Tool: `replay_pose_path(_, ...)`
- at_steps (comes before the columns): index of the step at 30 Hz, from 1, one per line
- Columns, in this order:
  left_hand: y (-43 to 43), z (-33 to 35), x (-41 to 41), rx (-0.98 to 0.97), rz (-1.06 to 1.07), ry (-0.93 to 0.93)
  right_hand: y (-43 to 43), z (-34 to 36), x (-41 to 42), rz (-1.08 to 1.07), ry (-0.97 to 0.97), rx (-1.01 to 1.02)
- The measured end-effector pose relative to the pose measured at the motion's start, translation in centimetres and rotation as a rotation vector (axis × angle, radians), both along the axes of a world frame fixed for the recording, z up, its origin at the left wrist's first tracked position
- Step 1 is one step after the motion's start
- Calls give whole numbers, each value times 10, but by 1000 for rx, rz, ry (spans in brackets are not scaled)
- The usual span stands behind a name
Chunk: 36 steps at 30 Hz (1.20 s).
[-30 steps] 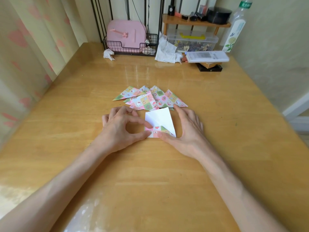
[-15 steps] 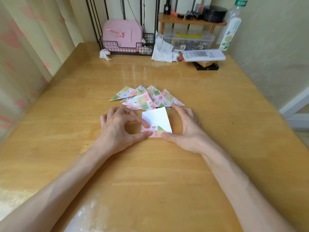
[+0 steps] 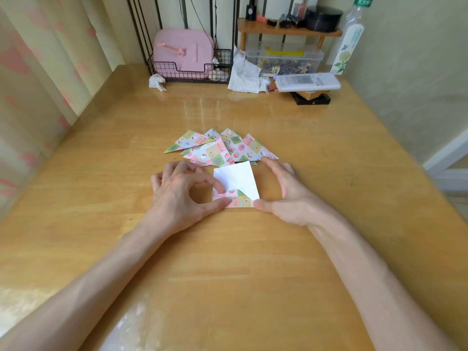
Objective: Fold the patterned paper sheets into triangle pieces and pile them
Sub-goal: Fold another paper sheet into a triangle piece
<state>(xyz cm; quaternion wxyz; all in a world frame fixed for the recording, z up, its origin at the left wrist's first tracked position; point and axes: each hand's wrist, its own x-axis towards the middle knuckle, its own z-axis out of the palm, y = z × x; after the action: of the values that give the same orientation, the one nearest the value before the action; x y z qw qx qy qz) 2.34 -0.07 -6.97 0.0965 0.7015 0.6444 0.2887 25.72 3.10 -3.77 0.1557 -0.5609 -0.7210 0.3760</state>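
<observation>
With the left grip [image 3: 177, 196], clamped on the paper sheet [image 3: 238, 178] at its near left corner: thumb from the near side, curled index finger on top, over the patterned flap turned up along the near edge. Other left fingers curled behind, tips partly hidden.

With the right grip [image 3: 288, 196], held apart in a loose arc beside the right edge of the sheet: thumb tip pressing the near right corner, index finger reaching toward the far right corner, contact there hard to tell. Other right fingers hidden behind the hand.

Lying flat on the wooden surface [image 3: 228, 262], white side up, touching the near edge of the pile of triangle pieces [image 3: 220, 150] and covering a little of it. Overlapped like a fan, so not possible to count.

At the far edge, a wire basket [image 3: 187, 72] with a pink case [image 3: 182, 51], a crumpled tissue [image 3: 157, 82], a plastic box [image 3: 283, 59] with blurred contents, a bottle [image 3: 349, 39] cut off at the top.
</observation>
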Motion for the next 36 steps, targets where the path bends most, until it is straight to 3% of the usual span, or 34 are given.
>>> replay_pose_path(17, -4, 5, 5, 16, -30, 26, 3, 2, 3, -16, 60, -30)
replay_pose_path(22, -3, 6, 8, 5, -45, 21, -4, -6, -14, -63, -127, 110)
replay_pose_path(30, -3, 7, 11, -32, -23, 7, -2, -12, -20, -76, -153, 136)
replay_pose_path(36, -3, 19, -10, -187, -146, -39, 0, -15, -20, -86, -176, 154)
